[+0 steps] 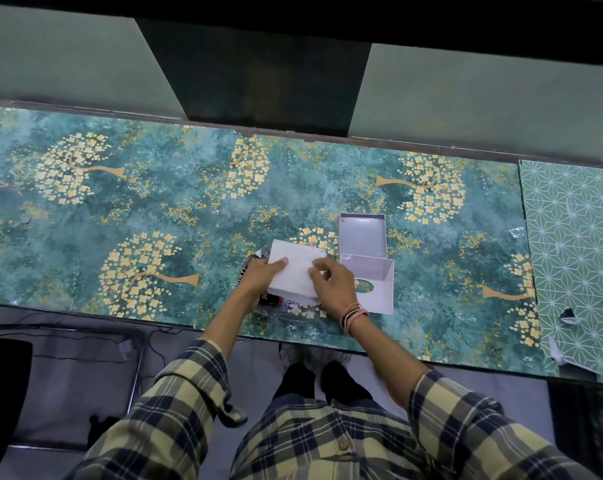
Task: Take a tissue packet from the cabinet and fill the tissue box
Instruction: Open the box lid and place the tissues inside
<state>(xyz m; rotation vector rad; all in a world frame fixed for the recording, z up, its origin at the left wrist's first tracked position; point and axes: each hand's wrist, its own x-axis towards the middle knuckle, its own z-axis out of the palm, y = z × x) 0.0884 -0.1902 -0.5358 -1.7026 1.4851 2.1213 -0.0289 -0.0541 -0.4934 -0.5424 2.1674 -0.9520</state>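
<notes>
Both hands hold a white stack of tissues [294, 271] just above the desk [189, 209], near its front edge and a little right of the middle. The left hand [263, 277] grips the stack from its left side: the thumb lies flat across the white top face, and the other fingers curl underneath, out of sight. The right hand [334, 284] closes on the stack's right end, its fingers bent over the top near the front right corner and pinching the tissues; the thumb cannot be made out. Bands [353, 315] circle the right wrist.

Beneath the stack and the left hand lies the crumpled clear plastic wrapper [282, 303] with dark printing, resting on the desk close to the front edge.

Just to the right of the hands sits the white tissue box [379, 282], open side up, with its oval slot against the desk. Its flat lid [362, 235] lies touching the box's far side, inner face up.
</notes>
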